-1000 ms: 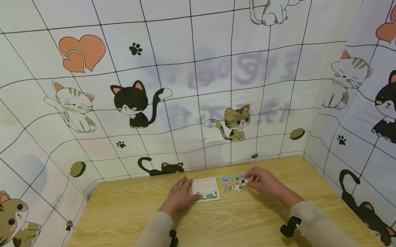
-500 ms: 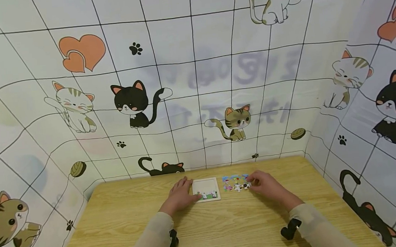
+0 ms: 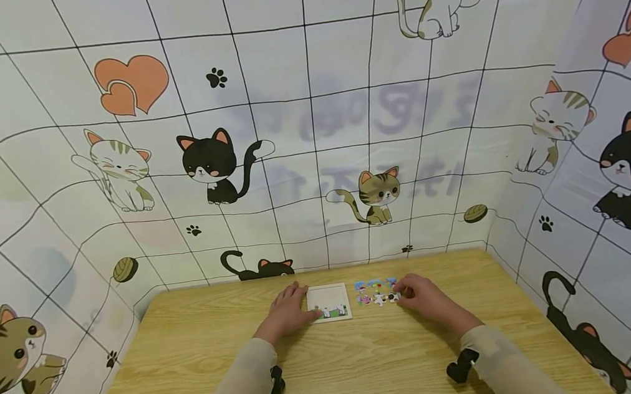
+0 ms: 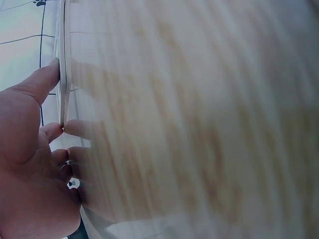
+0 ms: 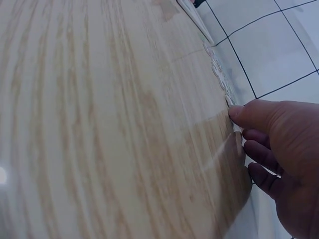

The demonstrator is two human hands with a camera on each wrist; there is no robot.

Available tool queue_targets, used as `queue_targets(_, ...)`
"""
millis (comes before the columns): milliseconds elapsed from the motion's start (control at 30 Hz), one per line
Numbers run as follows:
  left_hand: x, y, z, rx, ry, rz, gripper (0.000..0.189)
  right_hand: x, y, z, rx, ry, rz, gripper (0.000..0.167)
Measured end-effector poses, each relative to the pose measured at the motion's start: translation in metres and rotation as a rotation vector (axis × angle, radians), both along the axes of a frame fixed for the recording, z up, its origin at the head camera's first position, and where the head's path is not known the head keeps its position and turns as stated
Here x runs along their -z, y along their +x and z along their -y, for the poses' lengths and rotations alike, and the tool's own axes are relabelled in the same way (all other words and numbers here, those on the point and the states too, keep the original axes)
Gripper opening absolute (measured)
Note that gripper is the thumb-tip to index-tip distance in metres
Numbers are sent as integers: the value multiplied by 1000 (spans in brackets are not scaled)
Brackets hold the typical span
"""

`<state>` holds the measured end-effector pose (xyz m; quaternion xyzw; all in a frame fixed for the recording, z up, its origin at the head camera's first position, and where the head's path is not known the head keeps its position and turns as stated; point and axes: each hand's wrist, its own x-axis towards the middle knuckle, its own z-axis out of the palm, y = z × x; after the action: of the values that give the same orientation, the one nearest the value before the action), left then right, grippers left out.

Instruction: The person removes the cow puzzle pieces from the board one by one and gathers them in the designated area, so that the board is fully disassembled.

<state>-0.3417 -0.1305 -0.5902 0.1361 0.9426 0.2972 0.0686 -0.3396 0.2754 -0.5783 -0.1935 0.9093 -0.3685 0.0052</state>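
Near the far edge of the desk [image 3: 330,364], I rest the left hand [image 3: 287,312], fingers loose, against the tray [image 3: 324,295]. Right of it lie puzzle pieces [image 3: 379,300]; the right hand [image 3: 428,298] touches them, whether its grip pinches one I cannot tell.

place: screened-off tabletop [image 3: 341,363] workspace; wider room unclear | evidence: cat-print, grid-lined sheeting [image 3: 298,123] on three sides

The wooden table [image 3: 352,363] is carrying a flat tray [image 3: 326,295], and small, colourful pieces [image 3: 379,299] are lying clustered just beside it.
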Motion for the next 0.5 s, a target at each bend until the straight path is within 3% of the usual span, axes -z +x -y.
queue_targets(33, 3, -1, 0, 3, 0, -11, 93, -1, 1, 1, -2, -2, 4, 16)
queue_targets(133, -8, 5, -1, 10, 1, -9, 92, -2, 1, 1, -8, -8, 11, 17)
queue_targets(200, -6, 5, -1, 18, -1, -23, 93, -3, 2, 1, -9, -9, 17, 17)
queue_targets(267, -11, 7, -1, 16, 3, -9, 90, -3, 1, 1, -10, -2, 19, 17)
queue_targets(500, -6, 3, -1, 11, -8, -17, 94, -2, 0, 0, -3, 1, 8, 16)
